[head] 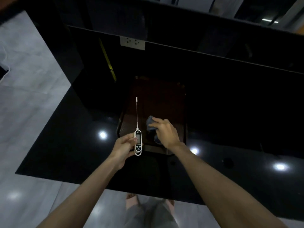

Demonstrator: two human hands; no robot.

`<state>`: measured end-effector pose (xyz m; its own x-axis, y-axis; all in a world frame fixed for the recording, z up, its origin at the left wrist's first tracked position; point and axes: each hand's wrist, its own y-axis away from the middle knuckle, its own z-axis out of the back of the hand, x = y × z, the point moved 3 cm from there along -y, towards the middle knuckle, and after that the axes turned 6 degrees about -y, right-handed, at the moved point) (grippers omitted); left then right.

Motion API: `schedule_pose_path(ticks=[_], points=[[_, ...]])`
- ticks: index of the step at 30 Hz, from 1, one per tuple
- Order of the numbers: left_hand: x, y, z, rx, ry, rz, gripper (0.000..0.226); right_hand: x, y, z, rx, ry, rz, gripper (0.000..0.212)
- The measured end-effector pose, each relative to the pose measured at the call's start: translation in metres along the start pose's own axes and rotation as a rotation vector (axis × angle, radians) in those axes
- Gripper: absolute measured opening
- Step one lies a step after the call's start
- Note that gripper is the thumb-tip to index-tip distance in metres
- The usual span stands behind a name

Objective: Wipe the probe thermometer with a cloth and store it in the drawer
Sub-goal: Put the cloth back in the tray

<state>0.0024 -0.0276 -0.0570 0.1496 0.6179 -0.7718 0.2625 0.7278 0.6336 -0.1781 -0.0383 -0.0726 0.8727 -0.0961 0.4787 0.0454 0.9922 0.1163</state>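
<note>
The probe thermometer (pixel 138 142) has a white body with a small screen and dark buttons, and a thin metal probe pointing away from me. My left hand (pixel 124 148) grips its body above the black counter. A grey-blue cloth (pixel 151 125) is bunched in my right hand (pixel 164 132), just right of the probe's base and not touching it. Both hands hover over a dark brown tray (pixel 179 102). No drawer is visible.
The glossy black counter (pixel 65 145) reflects ceiling lights. A black upstand with a white power socket (pixel 132 43) runs along the back. Grey floor tiles (pixel 28 96) lie to the left, and my feet show below the counter's near edge.
</note>
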Motion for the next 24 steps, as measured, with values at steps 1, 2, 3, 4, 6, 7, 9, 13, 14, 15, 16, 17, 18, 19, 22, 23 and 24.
schedule_pose_path(ticks=[1,2,3,4,6,7,9,13,14,15,16,17,18,19,22,23,24], points=[[0.001,-0.003,0.005,-0.002,0.006,0.000,0.028,0.001,-0.005,-0.010,0.001,0.026,0.002,0.047],[0.002,-0.006,0.010,-0.002,0.009,0.001,0.028,0.001,-0.008,-0.020,-0.002,0.051,0.006,0.045],[0.003,-0.008,0.014,0.001,0.011,0.004,0.027,0.001,-0.009,-0.029,-0.004,0.072,0.009,0.044],[0.004,-0.010,0.017,0.008,0.016,0.009,0.027,0.000,-0.009,-0.038,0.000,0.083,0.007,0.045],[0.006,-0.012,0.020,0.033,0.024,0.016,0.027,0.001,-0.007,-0.051,0.024,0.080,-0.010,0.055],[0.007,-0.013,0.020,0.047,0.023,0.016,0.027,0.001,-0.007,-0.057,0.043,0.075,-0.022,0.060],[0.007,-0.014,0.021,0.067,0.015,0.013,0.028,0.001,-0.006,-0.064,0.082,0.079,-0.047,0.065],[0.003,-0.014,0.017,0.080,0.004,-0.005,0.030,-0.001,-0.005,-0.070,0.126,0.082,-0.074,0.064],[0.001,-0.014,0.015,0.076,0.004,-0.008,0.031,-0.001,-0.006,-0.070,0.139,0.069,-0.076,0.063],[0.000,-0.013,0.013,0.075,0.005,-0.012,0.031,-0.001,-0.006,-0.068,0.144,0.040,-0.073,0.061],[-0.001,-0.013,0.011,0.079,0.008,-0.021,0.030,0.000,-0.005,-0.065,0.129,-0.008,-0.060,0.059],[-0.002,-0.012,0.008,0.085,0.014,-0.031,0.030,0.001,-0.003,-0.059,0.082,-0.069,-0.034,0.057],[-0.003,-0.012,0.004,0.088,0.022,-0.039,0.029,0.000,0.000,-0.051,0.007,-0.129,-0.006,0.056],[-0.003,-0.012,-0.001,0.089,0.032,-0.043,0.028,-0.002,0.006,-0.042,-0.074,-0.181,0.006,0.060],[-0.003,-0.015,-0.025,0.088,0.063,-0.045,0.026,-0.021,0.034,-0.016,-0.294,-0.321,-0.105,0.067],[-0.003,-0.017,-0.035,0.091,0.065,-0.042,0.026,-0.032,0.047,-0.008,-0.368,-0.362,-0.161,0.067],[-0.001,-0.018,-0.048,0.099,0.056,-0.038,0.025,-0.044,0.061,0.000,-0.440,-0.398,-0.215,0.067]])
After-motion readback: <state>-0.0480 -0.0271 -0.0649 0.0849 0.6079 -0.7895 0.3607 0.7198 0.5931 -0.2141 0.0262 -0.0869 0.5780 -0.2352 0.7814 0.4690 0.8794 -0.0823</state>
